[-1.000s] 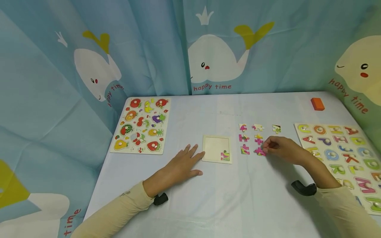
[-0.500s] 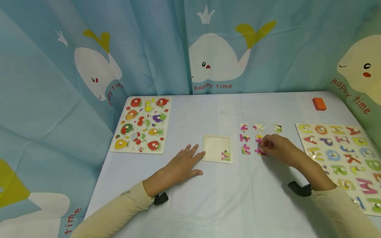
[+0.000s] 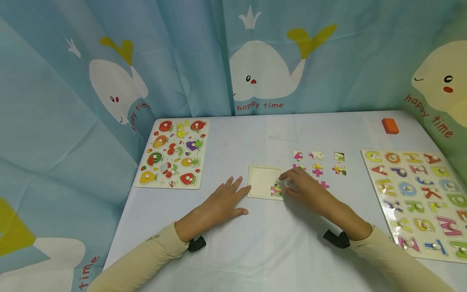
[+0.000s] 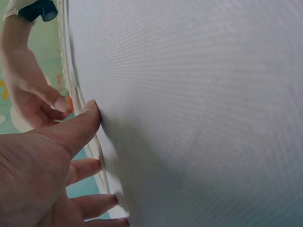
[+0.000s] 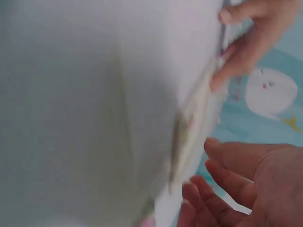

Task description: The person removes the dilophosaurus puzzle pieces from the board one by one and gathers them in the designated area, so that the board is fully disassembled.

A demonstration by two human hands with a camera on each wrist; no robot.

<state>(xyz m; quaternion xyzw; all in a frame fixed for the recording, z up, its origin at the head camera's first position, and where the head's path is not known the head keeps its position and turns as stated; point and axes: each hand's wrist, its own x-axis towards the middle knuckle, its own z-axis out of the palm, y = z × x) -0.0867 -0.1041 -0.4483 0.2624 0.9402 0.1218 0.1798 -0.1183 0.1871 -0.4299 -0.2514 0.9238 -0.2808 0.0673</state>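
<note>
A small square puzzle tray point(image 3: 261, 178) lies mid-table, with one pink-and-green jigsaw piece point(image 3: 276, 190) in its lower right corner. My left hand point(image 3: 222, 202) rests flat at its left side, fingers spread and a fingertip at the rim. Over the tray's right edge is my right hand point(image 3: 306, 188), palm down with loosely bent fingers close to the placed piece. In the right wrist view, the right thumb and fingers point(image 5: 227, 179) are apart and nothing shows between them. Several loose jigsaw pieces point(image 3: 317, 169) lie right of the tray; the right hand hides some.
A fruit puzzle board point(image 3: 171, 154) lies at the left, and a letter puzzle board point(image 3: 423, 202) at the right. An orange block point(image 3: 390, 126) stands near the back right corner. A blue whale-print curtain point(image 3: 182, 61) hangs behind and beside the table.
My right hand has moved left from the loose pieces to the tray's right edge, uncovering a piece in the right column. My left hand has stayed in place.
</note>
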